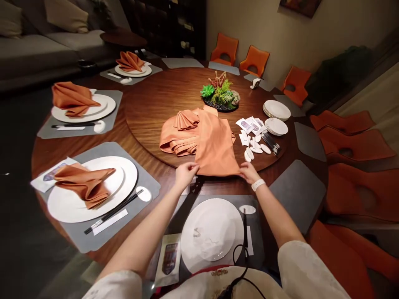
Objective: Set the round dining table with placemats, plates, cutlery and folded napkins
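1. Clock reference: the held napkin [216,145] is the dial centre; 6 o'clock faces the wearer.
2. Left arm: extends forward from its sleeve, slanting towards 1 o'clock. The left hand [186,173] is at 7 o'clock, with thumb and fingers curled inward.
3. Right arm: extends forward, slanting towards 11 o'clock. The right hand [248,172] is at 5 o'clock, palm side turned inward; a white wristband [258,185] encircles the wrist.
4. Left grip: thumb and fingertips are together, clamped on the napkin's near left corner.
5. Right grip: thumb and fingertips are together, clamped on the near right corner.
6. Napkin position: the orange cloth spans the gap between the hands and extends from both grips towards 12 o'clock. Its near edge runs almost straight from grip to grip.
7. Support: the cloth overlaps the right part of the napkin stack [179,139], on the wooden turntable [162,95]. The exposed part of the stack is at 9 o'clock.
8. Adjacent items: plant arrangement [221,93] at 12 o'clock; plate stack [277,109] at 2 o'clock; white packets [251,124] near 2 o'clock; large plate [187,238] at 6 o'clock.
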A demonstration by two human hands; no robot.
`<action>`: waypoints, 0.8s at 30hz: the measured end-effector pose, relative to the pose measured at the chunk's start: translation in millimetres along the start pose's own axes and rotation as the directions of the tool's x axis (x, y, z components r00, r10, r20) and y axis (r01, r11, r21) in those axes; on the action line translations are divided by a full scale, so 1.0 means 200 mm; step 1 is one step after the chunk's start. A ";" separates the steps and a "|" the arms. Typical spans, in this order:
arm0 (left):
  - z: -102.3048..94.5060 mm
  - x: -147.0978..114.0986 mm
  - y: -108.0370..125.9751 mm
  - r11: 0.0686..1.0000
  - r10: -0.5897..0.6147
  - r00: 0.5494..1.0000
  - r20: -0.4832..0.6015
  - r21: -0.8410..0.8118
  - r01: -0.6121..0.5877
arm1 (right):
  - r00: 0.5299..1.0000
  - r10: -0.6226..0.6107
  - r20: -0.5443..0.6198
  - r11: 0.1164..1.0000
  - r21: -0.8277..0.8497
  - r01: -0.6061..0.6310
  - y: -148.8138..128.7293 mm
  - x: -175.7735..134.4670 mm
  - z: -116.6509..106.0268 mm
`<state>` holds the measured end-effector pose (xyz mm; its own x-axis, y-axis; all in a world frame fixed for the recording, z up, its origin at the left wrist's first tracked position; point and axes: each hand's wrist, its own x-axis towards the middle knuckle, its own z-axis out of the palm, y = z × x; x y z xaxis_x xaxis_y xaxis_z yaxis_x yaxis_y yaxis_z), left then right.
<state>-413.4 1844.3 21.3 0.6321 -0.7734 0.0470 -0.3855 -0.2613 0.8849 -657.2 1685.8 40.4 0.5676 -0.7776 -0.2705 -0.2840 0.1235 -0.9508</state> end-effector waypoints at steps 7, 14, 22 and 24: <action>0.12 -0.05 -0.26 0.813 -0.456 0.861 0.226 -0.287 0.507 | 0.862 0.505 0.048 0.837 0.215 -0.503 0.28 0.10 0.03; 0.12 0.07 -0.20 0.970 -0.072 0.958 0.278 -0.204 0.133 | 0.998 -0.063 0.008 0.990 -0.126 0.064 0.23 0.16 -0.10; 0.21 0.05 -0.29 0.911 0.139 0.978 0.153 0.368 -0.187 | 0.911 -0.345 0.224 0.459 -0.807 0.373 0.35 0.16 -0.12; 0.21 0.00 -0.33 0.894 0.199 0.958 0.207 0.362 -0.264 | 0.858 -0.368 0.359 0.387 -0.779 0.492 0.42 0.15 -0.15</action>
<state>-415.3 1837.6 -56.0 0.3895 -0.9124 0.1256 -0.7549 -0.2381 0.6111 -686.6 1655.2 -42.7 0.8688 -0.4911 0.0635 -0.4329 -0.8155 -0.3841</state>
